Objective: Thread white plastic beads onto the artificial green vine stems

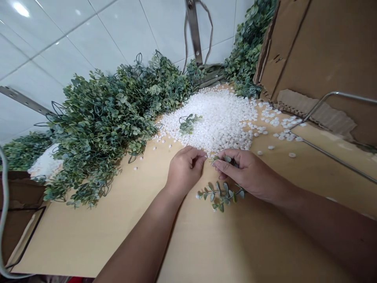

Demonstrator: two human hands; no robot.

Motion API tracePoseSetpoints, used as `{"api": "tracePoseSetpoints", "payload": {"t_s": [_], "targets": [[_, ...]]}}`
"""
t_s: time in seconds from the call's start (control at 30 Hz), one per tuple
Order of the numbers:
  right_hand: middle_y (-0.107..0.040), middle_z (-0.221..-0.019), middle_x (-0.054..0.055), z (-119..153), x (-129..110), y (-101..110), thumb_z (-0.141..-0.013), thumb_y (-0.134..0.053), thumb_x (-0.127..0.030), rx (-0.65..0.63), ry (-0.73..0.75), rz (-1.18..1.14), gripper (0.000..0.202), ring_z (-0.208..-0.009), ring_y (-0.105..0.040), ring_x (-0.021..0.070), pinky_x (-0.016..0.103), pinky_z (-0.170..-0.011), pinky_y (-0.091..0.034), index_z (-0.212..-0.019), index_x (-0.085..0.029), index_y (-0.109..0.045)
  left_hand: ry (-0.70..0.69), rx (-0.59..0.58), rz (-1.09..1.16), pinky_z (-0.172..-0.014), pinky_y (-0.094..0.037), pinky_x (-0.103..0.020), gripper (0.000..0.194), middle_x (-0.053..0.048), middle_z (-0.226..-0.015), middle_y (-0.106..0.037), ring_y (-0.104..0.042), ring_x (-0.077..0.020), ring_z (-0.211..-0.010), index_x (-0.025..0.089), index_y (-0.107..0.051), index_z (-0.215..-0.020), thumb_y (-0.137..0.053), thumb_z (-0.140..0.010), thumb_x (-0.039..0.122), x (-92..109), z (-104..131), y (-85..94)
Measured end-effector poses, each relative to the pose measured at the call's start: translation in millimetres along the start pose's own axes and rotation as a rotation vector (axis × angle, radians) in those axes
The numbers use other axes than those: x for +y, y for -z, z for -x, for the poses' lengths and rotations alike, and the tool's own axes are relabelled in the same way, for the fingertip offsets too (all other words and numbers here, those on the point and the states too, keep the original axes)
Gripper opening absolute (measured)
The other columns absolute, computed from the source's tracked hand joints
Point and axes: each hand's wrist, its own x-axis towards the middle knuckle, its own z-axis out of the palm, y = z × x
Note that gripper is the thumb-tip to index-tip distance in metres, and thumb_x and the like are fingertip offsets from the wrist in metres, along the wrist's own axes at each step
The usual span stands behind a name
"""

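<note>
My right hand (pixel 240 169) is closed around a sprig of artificial leaves (pixel 219 194), whose leafy branches hang below the palm. One tip of the sprig pokes out between thumb and fingers toward my left hand (pixel 187 169). The left thumb and forefinger are pinched together, with a small white piece (pixel 205 156) showing at the fingertips. Both hands are close together but apart, at the near edge of a pile of small white plastic pieces (pixel 215 114). A loose leafy sprig (pixel 189 124) lies on top of that pile.
A large heap of artificial greenery (pixel 112 114) lies left of the pile against the tiled wall (pixel 118 31). More greenery (pixel 250 43) stands behind, beside a cardboard box (pixel 326 59). A bent metal rod frame (pixel 332 155) is at the right on the tan tabletop (pixel 118 236).
</note>
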Motion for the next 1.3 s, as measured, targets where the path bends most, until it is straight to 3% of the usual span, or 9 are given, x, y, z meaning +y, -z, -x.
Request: {"api": "tracePoseSetpoints", "payload": {"t_s": [0.17,0.33,0.73,0.93,1.3], "targets": [[-0.05,-0.055,-0.002,-1,2,1,-0.077,-0.051,-0.03,0.049,0.064,0.021,0.018,-0.051,-0.049,0.0091,0.019,-0.047,-0.039,-0.064,-0.016,-0.05,0.344,-0.017,0.646,-0.06,-0.044,-0.022,0.012,0.0,-0.062,-0.063,-0.055,-0.0093,-0.057,0.015,-0.062,-0.07,-0.068,-0.065,0.024,10,4,5.2],[-0.051,-0.056,-0.001,-2,1,0,-0.075,-0.051,-0.03,0.102,0.13,0.052,0.017,-0.051,-0.045,0.0101,0.021,-0.046,-0.036,-0.065,-0.016,-0.054,0.404,-0.092,0.941,-0.062,-0.046,-0.021,0.019,0.002,-0.059,-0.064,-0.056,-0.0072,-0.055,0.015,-0.064,-0.067,-0.076,-0.056,0.024,19,7,7.8],[-0.045,-0.056,-0.003,0,-1,-1,-0.074,-0.051,-0.023,0.17,0.216,0.154,0.014,-0.052,-0.041,0.0083,0.02,-0.048,-0.035,-0.064,-0.014,-0.055,0.421,-0.156,0.973,-0.066,-0.049,-0.021,0.019,0.002,-0.06,-0.067,-0.059,-0.0074,-0.058,0.015,-0.068,-0.068,-0.079,-0.054,0.021,23,8,4.3],[-0.041,-0.051,-0.005,2,-1,-1,-0.073,-0.053,-0.023,0.152,0.189,0.112,0.012,-0.046,-0.037,0.0069,0.019,-0.042,-0.031,-0.064,-0.015,-0.054,0.482,-0.093,0.912,-0.059,-0.045,-0.019,0.019,0.001,-0.061,-0.065,-0.056,-0.0069,-0.057,0.014,-0.068,-0.069,-0.078,-0.055,0.024,20,8,6.1],[-0.053,-0.058,-0.001,1,-4,-2,-0.073,-0.051,-0.019,0.18,0.237,0.168,0.013,-0.055,-0.047,0.0096,0.02,-0.051,-0.038,-0.063,-0.015,-0.057,0.58,-0.172,1.015,-0.061,-0.048,-0.019,0.023,-0.001,-0.062,-0.068,-0.06,-0.0086,-0.06,0.014,-0.07,-0.073,-0.078,-0.054,0.023,24,11,8.6]]}}
